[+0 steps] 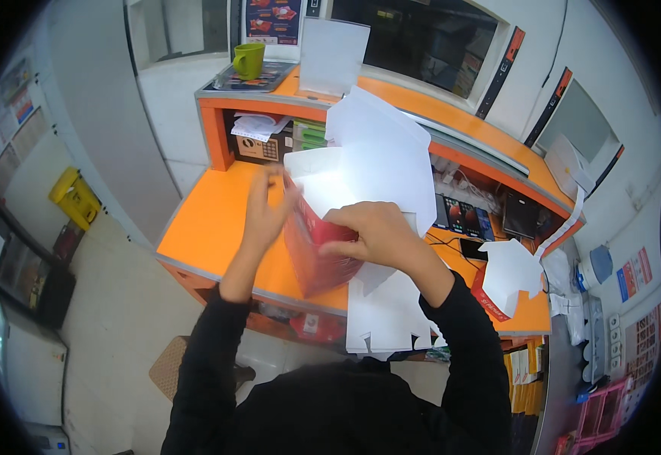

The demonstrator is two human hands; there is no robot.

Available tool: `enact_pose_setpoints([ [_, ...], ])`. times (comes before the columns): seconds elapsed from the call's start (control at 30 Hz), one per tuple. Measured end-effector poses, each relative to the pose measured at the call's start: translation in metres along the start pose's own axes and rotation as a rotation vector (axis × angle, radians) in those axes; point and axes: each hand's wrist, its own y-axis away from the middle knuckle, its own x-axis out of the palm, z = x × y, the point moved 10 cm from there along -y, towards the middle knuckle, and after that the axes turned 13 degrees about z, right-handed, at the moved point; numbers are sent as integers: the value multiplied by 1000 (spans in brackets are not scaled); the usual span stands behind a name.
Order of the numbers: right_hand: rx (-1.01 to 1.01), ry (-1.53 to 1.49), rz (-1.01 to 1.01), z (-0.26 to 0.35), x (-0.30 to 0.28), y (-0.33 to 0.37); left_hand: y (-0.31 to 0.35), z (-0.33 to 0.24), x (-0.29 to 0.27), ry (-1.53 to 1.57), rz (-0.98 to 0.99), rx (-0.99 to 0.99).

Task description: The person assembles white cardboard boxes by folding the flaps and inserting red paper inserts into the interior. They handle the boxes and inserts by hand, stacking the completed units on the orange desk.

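A red cardboard box (319, 262) with a white inside and a large raised white lid stands open on the orange counter in front of me. My right hand (376, 233) bends over its near right side, thumb and fingers closed on the red wall. At the box's left side is my left hand (266, 212), slightly blurred, with thumb and fingers apart by the upper edge. Whether it touches the wall is hard to tell. A flat white cardboard piece (387, 311) with notched edges lies under my right forearm and hangs over the counter's front edge.
A smaller open red-and-white box (509, 277) sits to the right, near phones (463, 218) and cables. A raised shelf (459, 129) runs behind, bearing a green mug (249, 61) and a white panel (334, 54). Below the shelf is a black keypad safe (258, 148). A stool (170, 368) stands at lower left.
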Motion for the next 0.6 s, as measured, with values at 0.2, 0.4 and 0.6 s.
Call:
enact_pose_setpoints([
  [0.2,16,87,58,11,31,7,-100,80,47,-621,512,-455],
  [0.4,46,73,74,-6,53,14,-91,123,95,-688,879,-502],
  [0.6,-226,251,-450,50,-1,47,-93,183,43,-612,816,-249],
])
